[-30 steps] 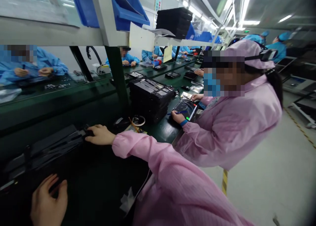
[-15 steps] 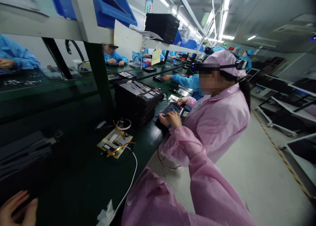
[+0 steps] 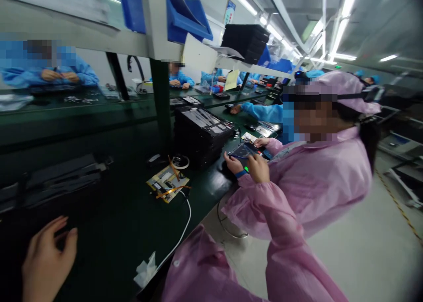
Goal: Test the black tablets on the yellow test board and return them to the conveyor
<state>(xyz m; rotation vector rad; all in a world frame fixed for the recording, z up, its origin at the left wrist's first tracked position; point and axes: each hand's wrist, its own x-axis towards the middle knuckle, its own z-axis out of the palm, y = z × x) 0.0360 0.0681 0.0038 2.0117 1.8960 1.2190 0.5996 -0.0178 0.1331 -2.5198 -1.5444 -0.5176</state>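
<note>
**Q:** What does the head camera show of the person's own hands?

**A:** Two hands, well apart. The left hand [image 3: 46,260] is at the lower left, fingers spread and holding nothing. It hovers over the dark workbench [image 3: 109,244], near some low black trays [image 3: 59,181]. The right hand [image 3: 259,167] reaches out on a pink sleeve to a tablet [image 3: 243,150]. Its fingers curl at the tablet's near edge, but I cannot tell whether they actually grip it.

**Q:** Where exactly is the tablet?

**A:** It is at the bench's right edge, just beside a tall stack of black trays [image 3: 203,132]. A co-worker [image 3: 324,174] in a pink coat has both hands at it too. One of those hands wears a blue wristband [image 3: 241,174].

**Q:** Is there any writing to read?

**A:** One wall poster [image 3: 229,6] and one yellow note [image 3: 232,78] hanging from the shelf carry print, but it is too small to read.

**Q:** What else is there, counted?

**A:** On the bench are one tape roll [image 3: 180,161], one white cable [image 3: 183,231] and one crumpled white wipe [image 3: 147,270]. There is also one yellow circuit board [image 3: 167,184] with orange strips across it. On the shelf above are two blue bins [image 3: 187,16] and one shelf stack [image 3: 246,41] of black trays. People in blue coats [image 3: 180,78] sit across the green belt [image 3: 76,117], and the farther ones are too small to count.
</note>
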